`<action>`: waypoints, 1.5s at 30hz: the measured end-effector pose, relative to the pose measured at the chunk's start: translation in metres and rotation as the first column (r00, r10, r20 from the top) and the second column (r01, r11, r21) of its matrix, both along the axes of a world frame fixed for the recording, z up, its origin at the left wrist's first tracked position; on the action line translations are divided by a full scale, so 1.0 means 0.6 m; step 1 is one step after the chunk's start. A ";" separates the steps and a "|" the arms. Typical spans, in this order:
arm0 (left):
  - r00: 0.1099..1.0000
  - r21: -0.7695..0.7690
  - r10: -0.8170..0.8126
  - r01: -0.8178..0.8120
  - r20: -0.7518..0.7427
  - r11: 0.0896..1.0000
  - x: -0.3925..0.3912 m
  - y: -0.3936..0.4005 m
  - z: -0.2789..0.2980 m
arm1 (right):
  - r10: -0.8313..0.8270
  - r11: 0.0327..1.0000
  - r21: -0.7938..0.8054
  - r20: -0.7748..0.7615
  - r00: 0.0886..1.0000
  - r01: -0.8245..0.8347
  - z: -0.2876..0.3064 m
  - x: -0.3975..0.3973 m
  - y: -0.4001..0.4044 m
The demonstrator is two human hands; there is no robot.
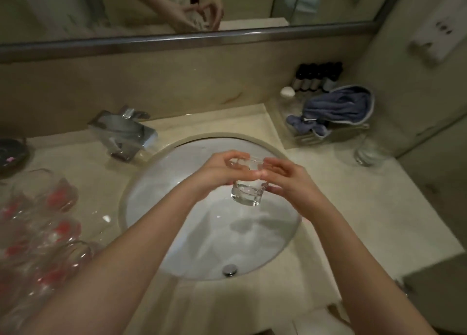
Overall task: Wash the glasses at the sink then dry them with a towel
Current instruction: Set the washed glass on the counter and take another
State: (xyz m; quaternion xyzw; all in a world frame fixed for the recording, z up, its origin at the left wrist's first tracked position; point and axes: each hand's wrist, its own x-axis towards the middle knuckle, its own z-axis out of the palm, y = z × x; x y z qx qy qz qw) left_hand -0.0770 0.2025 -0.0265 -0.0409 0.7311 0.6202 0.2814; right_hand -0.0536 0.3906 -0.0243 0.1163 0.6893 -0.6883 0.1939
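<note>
A clear tumbler glass (249, 191) is held upright above the white oval sink (177, 233). My left hand (217, 174) grips its upper wall and rim from the left, fingers curled over the top. My right hand (288, 180) holds it from the right, fingers curled round the side. Several more clear glasses (45, 221) with red marks stand on the counter at the left. A blue towel (338, 109) lies bunched in a tray at the back right. One more glass (366, 152) stands on the right counter.
A chrome faucet (126, 132) sits at the sink's back left; no water runs. Small dark-capped bottles (317, 78) line the back right corner. A dark dish (11, 155) is at the far left. The mirror (151, 5) reflects my hands. The drain (230, 269) is at the basin's front.
</note>
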 end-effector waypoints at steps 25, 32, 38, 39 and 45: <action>0.837 -0.488 -0.350 0.117 -0.420 0.865 -0.155 0.446 -0.021 | 0.617 0.296 0.950 -0.109 0.779 -0.101 0.008 -0.159 0.411; 0.837 -0.572 -0.417 0.158 -0.355 0.805 -0.174 0.465 -0.035 | 0.693 0.125 0.983 0.008 0.720 -0.131 -0.008 -0.184 0.419; 0.858 -0.578 -0.396 0.151 -0.326 0.802 -0.186 0.466 -0.041 | 0.710 0.139 0.974 0.029 0.704 -0.181 -0.004 -0.205 0.420; 0.860 -0.578 -0.394 0.151 -0.323 0.802 -0.187 0.465 -0.042 | 0.711 0.144 0.972 0.029 0.703 -0.185 -0.003 -0.206 0.421; 0.872 -0.586 -0.386 0.151 -0.301 0.796 -0.183 0.468 -0.044 | 0.714 0.174 0.961 0.028 0.700 -0.216 0.000 -0.210 0.424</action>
